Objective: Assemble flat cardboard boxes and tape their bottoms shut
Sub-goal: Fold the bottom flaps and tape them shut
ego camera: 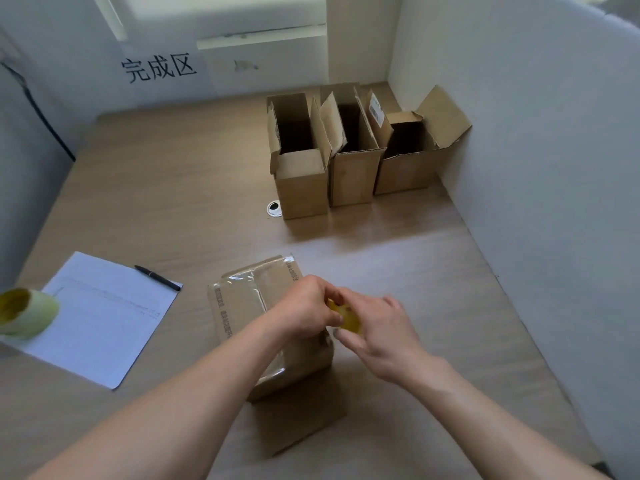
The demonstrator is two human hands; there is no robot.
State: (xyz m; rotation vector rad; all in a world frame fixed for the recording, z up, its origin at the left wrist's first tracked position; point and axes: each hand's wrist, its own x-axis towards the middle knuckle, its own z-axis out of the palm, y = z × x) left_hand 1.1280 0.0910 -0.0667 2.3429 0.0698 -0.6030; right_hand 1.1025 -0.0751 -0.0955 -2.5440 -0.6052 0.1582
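Observation:
A cardboard box (242,306) stands upside down in the middle of the table, its bottom flaps closed and covered with shiny clear tape. Over its right edge my right hand (377,334) grips a yellowish roll of tape (348,318). My left hand (304,306) is curled beside it and pinches at the roll or its tape end; the exact contact is hidden by my fingers. Both hands meet above the box's right side.
Three assembled open-topped boxes (353,174) stand in a row at the back right against the white wall. A sheet of paper (104,317) with a black pen (157,277) lies at the left, and another tape roll (24,311) sits at its left edge. A cable hole (274,208) is mid-table.

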